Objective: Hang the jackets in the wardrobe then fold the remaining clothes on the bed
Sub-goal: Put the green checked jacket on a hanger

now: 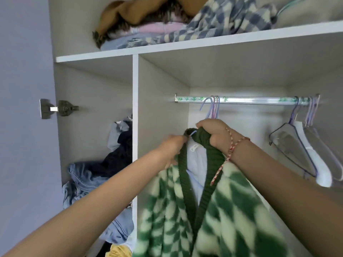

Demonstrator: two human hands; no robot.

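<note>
A green-and-cream checked fleece jacket (219, 210) with a dark green ribbed collar hangs in front of me inside the wardrobe. My right hand (211, 134) grips the top of the collar just below the rail (245, 100). My left hand (172, 149) pinches the collar's left edge. A pale lilac hanger (211, 108) hooks over the rail directly above my hands; its lower part is hidden behind them. The jacket's white lining shows between the collar edges.
Several empty hangers (304, 149) hang at the rail's right end. The left compartment holds a heap of jeans and dark clothes (104, 173). Folded blankets and clothes (176, 21) lie on the top shelf. A door hinge (59, 108) sits on the left wall.
</note>
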